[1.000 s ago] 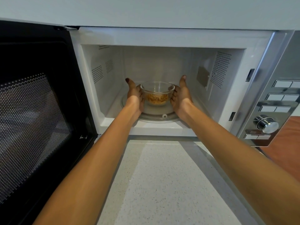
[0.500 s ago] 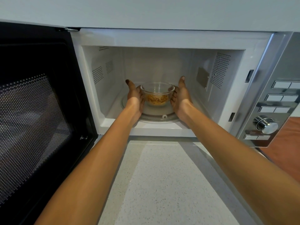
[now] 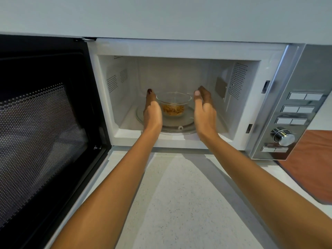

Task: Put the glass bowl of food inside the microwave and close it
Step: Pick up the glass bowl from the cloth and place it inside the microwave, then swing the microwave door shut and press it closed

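Note:
The glass bowl with brownish food in it stands on the round glass turntable inside the microwave. My left hand lies against the bowl's left side; whether it still touches the glass I cannot tell. My right hand is off the bowl, a short gap to its right, fingers apart and slightly curled. The microwave door is swung wide open to the left, black with a dotted mesh window.
The control panel with buttons and a silver knob is at the right of the cavity. A speckled light counter runs below. An orange-brown mat lies on the counter at the right.
Both hands cupped the bowl before. Now my right hand has come away from it to the right and lifted a little; the bowl rests on the turntable.

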Demonstrator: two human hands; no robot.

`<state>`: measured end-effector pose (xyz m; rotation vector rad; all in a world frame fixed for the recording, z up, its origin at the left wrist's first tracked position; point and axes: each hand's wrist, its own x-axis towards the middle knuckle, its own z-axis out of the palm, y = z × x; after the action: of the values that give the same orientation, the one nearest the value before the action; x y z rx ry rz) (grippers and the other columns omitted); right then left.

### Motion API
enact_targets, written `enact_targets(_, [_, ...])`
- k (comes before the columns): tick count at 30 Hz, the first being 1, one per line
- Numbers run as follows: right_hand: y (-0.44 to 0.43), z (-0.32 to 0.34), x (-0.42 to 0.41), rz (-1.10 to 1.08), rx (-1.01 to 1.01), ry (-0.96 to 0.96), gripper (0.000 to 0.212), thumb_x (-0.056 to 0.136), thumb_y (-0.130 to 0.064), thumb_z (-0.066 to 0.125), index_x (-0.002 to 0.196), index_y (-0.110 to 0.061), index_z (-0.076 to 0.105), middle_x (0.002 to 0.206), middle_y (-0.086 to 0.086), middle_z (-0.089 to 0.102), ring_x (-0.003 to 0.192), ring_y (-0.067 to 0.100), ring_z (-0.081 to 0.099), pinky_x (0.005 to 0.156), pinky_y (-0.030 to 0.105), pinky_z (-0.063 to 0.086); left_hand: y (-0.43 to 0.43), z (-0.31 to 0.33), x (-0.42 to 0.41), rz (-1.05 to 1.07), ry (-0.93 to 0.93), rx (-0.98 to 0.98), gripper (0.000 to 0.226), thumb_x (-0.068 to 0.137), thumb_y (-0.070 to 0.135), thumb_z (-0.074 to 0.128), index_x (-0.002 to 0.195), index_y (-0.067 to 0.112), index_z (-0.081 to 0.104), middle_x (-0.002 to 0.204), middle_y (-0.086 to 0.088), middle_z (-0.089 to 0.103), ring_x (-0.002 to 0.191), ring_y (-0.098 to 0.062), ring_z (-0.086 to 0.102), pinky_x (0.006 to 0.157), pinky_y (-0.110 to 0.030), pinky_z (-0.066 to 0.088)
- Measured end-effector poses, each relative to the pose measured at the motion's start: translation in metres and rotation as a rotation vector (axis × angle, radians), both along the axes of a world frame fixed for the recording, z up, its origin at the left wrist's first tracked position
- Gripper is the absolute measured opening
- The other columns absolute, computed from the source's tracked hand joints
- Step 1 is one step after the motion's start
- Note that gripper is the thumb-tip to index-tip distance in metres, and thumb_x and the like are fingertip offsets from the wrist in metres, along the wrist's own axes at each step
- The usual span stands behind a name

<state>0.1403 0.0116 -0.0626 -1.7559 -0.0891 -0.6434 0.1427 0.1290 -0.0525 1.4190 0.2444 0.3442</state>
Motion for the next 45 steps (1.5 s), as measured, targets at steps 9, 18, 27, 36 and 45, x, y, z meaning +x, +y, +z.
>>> enact_targets(9, [-0.011,-0.008,-0.052,-0.057,-0.224,-0.292,0.038,0.102,-0.027,0.04,0.135,-0.01,0.048,0.136,0.004,0.055,0.126,0.011,0.049,0.1,0.005,0.032,-0.021,-0.007,-0.058,-0.009,-0.163,0.239,0.051,0.101,0.043,0.02,0.148,0.025,0.027,0.156,0.001,0.031,0.144,-0.017,0.027,0.111,-0.026,0.022])
enact_targets(18, [-0.016,-0.001,-0.137,-0.118,-0.298,-0.567,0.023,0.093,-0.009,0.047,0.11,-0.001,0.061,0.104,0.01,0.062,0.099,0.022,0.06,0.089,0.02,0.045,-0.029,-0.008,-0.14,0.067,-0.414,0.425,0.04,0.102,0.032,0.027,0.139,0.023,0.041,0.14,0.005,0.05,0.12,0.0,0.044,0.084,0.002,0.031])
enact_targets(27, [0.015,0.021,-0.222,-0.054,-0.285,-0.727,0.023,0.087,-0.004,0.051,0.105,0.002,0.062,0.1,0.014,0.065,0.094,0.025,0.06,0.087,0.025,0.048,-0.003,0.012,-0.226,0.273,-0.536,0.7,0.036,0.101,0.025,0.033,0.135,0.023,0.044,0.142,0.007,0.047,0.137,-0.007,0.036,0.097,0.002,0.025])
enact_targets(36, [0.076,0.045,-0.286,0.121,-0.189,-0.879,0.029,0.087,-0.001,0.051,0.113,0.001,0.066,0.108,0.013,0.068,0.104,0.02,0.058,0.093,0.03,0.05,0.04,0.059,-0.315,0.573,-0.703,0.871,0.041,0.095,0.004,0.041,0.136,0.005,0.046,0.148,-0.006,0.042,0.146,-0.019,0.025,0.119,-0.038,0.024])
enact_targets(45, [0.138,0.071,-0.309,0.493,-0.156,-0.81,0.043,0.094,-0.001,0.051,0.137,-0.001,0.05,0.141,0.009,0.054,0.135,0.02,0.045,0.115,0.035,0.037,0.09,0.091,-0.384,1.072,-0.418,1.259,0.044,0.094,0.015,0.036,0.136,0.015,0.048,0.15,0.001,0.041,0.148,-0.023,0.017,0.123,-0.043,0.004])
